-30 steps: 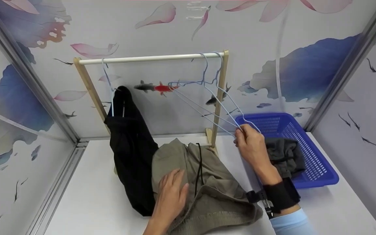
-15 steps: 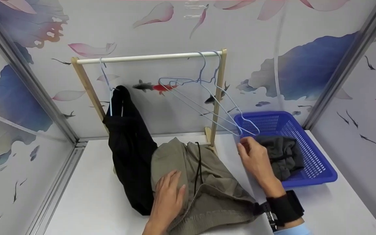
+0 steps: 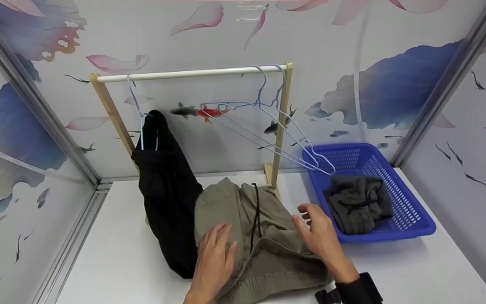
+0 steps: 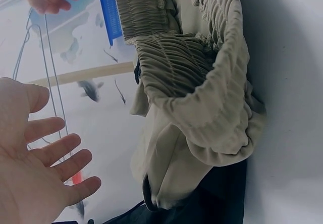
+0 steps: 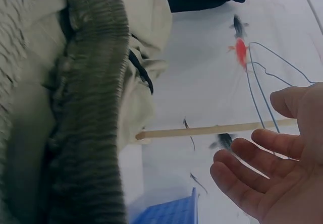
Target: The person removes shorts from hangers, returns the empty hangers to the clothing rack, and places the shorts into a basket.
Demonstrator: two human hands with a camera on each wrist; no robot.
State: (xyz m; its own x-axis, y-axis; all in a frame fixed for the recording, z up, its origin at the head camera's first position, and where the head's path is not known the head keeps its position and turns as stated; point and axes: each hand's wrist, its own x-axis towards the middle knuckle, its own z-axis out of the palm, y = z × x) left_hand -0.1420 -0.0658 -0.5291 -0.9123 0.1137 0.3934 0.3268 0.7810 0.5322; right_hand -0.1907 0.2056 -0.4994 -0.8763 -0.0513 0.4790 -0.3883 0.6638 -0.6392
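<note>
Khaki pants [image 3: 264, 236] with an elastic waistband and black drawstring lie on the white table, waist opening toward me. My left hand [image 3: 214, 255] is over their left side, fingers extended; in the left wrist view that hand [image 4: 45, 153] shows its palm with nothing in it. Over the right side of the pants is my right hand [image 3: 319, 234], fingers loosely bent and holding nothing; the right wrist view shows the same hand [image 5: 272, 158] with spread, relaxed fingers. Two light blue wire hangers [image 3: 268, 109] hang bare near the right end of the rack's white rod [image 3: 192, 74].
Black pants [image 3: 167, 202] hang on another blue hanger [image 3: 136, 101] at the rack's left, reaching the table. A blue plastic basket [image 3: 416, 211] with a dark grey garment [image 3: 359, 204] stands at the right. Printed panels [image 3: 226, 38] enclose the table [image 3: 103, 253] at back and sides.
My right hand has let go of a hanger and come down and toward me, over the pants. The released hanger has swung back. My left hand has barely moved.
</note>
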